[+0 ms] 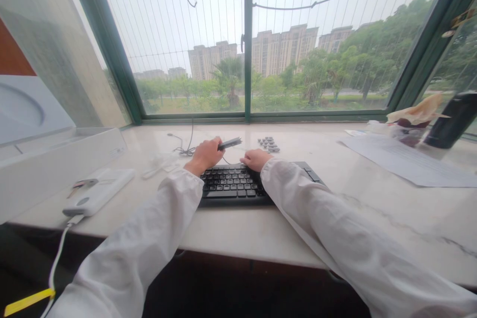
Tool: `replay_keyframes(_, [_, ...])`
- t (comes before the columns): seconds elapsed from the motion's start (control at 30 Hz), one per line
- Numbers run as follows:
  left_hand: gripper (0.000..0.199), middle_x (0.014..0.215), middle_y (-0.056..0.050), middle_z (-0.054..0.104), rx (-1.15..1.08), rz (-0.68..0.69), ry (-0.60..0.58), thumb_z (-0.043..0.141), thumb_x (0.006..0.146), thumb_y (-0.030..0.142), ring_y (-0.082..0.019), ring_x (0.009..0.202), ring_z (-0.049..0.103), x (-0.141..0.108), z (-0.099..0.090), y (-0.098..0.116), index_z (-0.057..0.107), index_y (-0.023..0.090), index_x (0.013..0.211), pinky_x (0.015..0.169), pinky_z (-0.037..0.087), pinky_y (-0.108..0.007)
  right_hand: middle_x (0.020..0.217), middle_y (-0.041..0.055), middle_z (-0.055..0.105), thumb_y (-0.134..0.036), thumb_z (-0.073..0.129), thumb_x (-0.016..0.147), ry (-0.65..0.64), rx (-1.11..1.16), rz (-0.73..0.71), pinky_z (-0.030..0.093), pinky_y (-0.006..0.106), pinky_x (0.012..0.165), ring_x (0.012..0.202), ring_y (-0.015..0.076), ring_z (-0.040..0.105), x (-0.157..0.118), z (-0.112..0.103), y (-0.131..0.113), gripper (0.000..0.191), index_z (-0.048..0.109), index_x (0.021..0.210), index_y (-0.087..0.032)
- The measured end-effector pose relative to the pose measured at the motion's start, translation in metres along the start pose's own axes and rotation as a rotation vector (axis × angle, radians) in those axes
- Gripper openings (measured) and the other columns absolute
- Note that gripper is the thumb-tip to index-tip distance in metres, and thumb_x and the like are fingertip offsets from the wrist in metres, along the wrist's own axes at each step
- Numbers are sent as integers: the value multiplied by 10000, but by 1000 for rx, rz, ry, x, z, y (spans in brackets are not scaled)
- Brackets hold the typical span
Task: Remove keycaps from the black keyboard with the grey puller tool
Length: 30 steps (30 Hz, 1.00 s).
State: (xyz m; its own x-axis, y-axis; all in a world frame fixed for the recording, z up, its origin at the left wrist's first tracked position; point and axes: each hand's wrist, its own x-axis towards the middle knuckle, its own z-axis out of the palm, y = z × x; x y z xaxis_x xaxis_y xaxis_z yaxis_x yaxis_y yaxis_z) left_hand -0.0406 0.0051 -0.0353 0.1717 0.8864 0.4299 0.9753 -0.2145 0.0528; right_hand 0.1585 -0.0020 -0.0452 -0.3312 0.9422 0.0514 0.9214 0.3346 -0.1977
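I have the left hand closed around a slim dark object, its fingers gripping the near end while the pale tip sticks out to the right, past the fingertips and above the far edge of the black keyboard. From my end I can't make out exactly what it is. The keyboard lies flat on the table, under and just in front of both hands.

My right hand is over the keyboard's far side, fingers curled and pointing left, near the tip of the dark object but apart from it. I can't tell whether those fingers pinch anything, or whether they touch the keys. Just beyond them I see a cluster of small grey pieces on the table. Behind my left hand a thin cable lies loosely bunched.
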Motion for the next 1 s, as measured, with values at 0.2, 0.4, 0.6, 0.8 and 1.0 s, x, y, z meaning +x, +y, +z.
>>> replay_keyframes(0.2, [256, 873, -76, 690, 5, 2, -3, 476, 828, 373, -262, 824, 651, 0, -1, 0, 587, 244, 1019, 681, 473, -323, 1129, 98, 672, -358, 436, 915, -48, -29, 10, 424, 267, 823, 1051, 219, 602, 0, -2, 5, 329, 678, 1070, -198])
replay_keyframes(0.4, [264, 855, -78, 684, 10, 10, -4, 464, 829, 382, -261, 815, 649, 0, -1, -1, 590, 237, 1011, 678, 469, -318, 1140, 144, 661, -381, 411, 928, -65, -73, 23, 423, 309, 878, 1077, 250, 592, -3, -6, 8, 377, 703, 1014, -160])
replay_keyframes(0.6, [255, 860, -81, 687, 8, 1, -22, 470, 832, 361, -263, 826, 650, -1, -2, 0, 602, 234, 1010, 707, 477, -327, 1111, 194, 656, -427, 422, 919, -27, -72, 104, 458, 359, 847, 1030, 292, 614, -9, -9, 7, 423, 715, 996, -131])
replay_keyframes(0.8, [254, 862, -83, 689, 6, -7, -38, 463, 841, 352, -263, 829, 650, -1, -2, 1, 611, 232, 1010, 721, 481, -333, 1049, 193, 677, -347, 543, 869, 32, 7, 139, 467, 327, 869, 1023, 273, 618, -5, -7, 12, 323, 734, 982, -113])
replay_keyframes(1.0, [270, 893, -74, 693, -12, 4, -30, 468, 841, 390, -263, 822, 648, -1, -1, -1, 607, 245, 1022, 711, 482, -336, 888, 123, 711, -217, 707, 712, 79, 147, 237, 491, 264, 833, 909, 215, 653, 0, -10, 24, 185, 770, 876, -162])
